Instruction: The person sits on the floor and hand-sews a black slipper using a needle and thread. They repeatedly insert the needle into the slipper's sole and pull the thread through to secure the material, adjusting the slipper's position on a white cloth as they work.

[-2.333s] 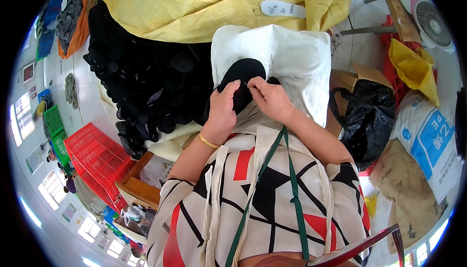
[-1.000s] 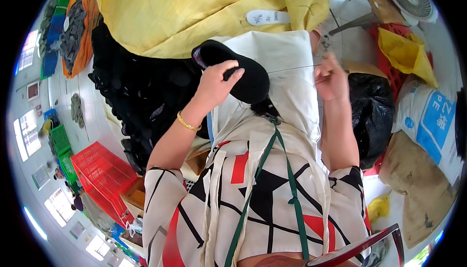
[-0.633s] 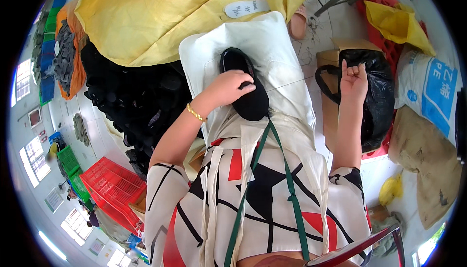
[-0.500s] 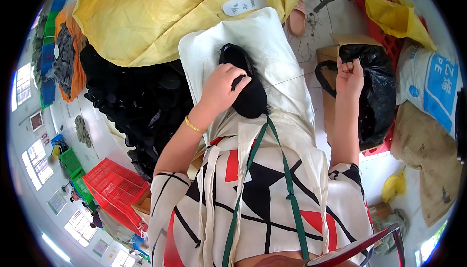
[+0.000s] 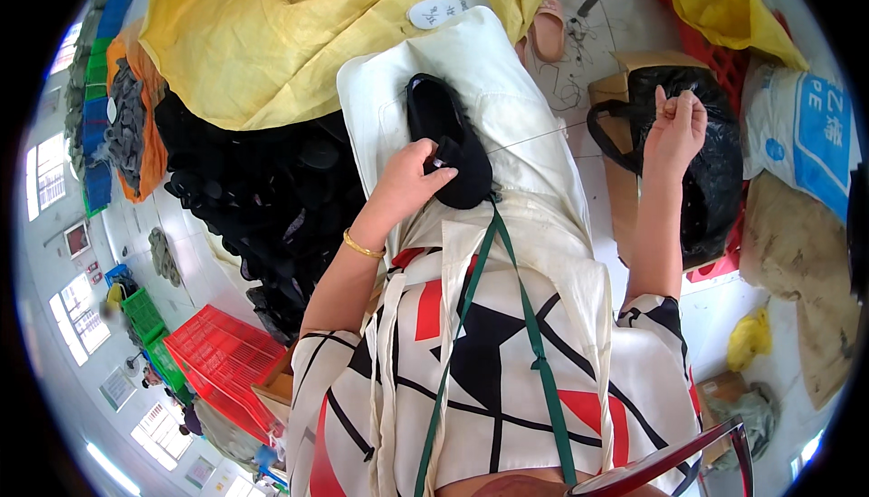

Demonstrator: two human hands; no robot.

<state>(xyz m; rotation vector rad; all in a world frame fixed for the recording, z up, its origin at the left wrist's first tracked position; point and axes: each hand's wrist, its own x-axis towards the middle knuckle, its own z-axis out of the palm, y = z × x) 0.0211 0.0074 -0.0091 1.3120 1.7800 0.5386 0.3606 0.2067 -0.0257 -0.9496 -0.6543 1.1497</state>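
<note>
A black cloth shoe (image 5: 469, 167) rests on the white cloth (image 5: 534, 148) over my lap, its opening pointing away from me. My left hand (image 5: 415, 180) is closed on the shoe's left side, thumb and fingers pinching a black flap or edge near the middle. A thin dark thread (image 5: 534, 138) runs taut from the shoe's right side toward my right hand (image 5: 677, 130). That hand is raised off to the right with its fingertips pinched together at the line of the thread. Whether a needle is there too is too small to see.
A heap of black shoes or uppers (image 5: 272, 189) lies at left beside a yellow sheet (image 5: 299, 53) carrying a white insole (image 5: 444, 10). On the right stands a cardboard box (image 5: 611, 180) with a black plastic bag (image 5: 715, 162). A red crate (image 5: 222, 366) is at lower left.
My right hand has moved a little farther right and turned, its fingers still pinched. My left hand has shifted slightly down the shoe while keeping hold. The view has tilted slightly.
</note>
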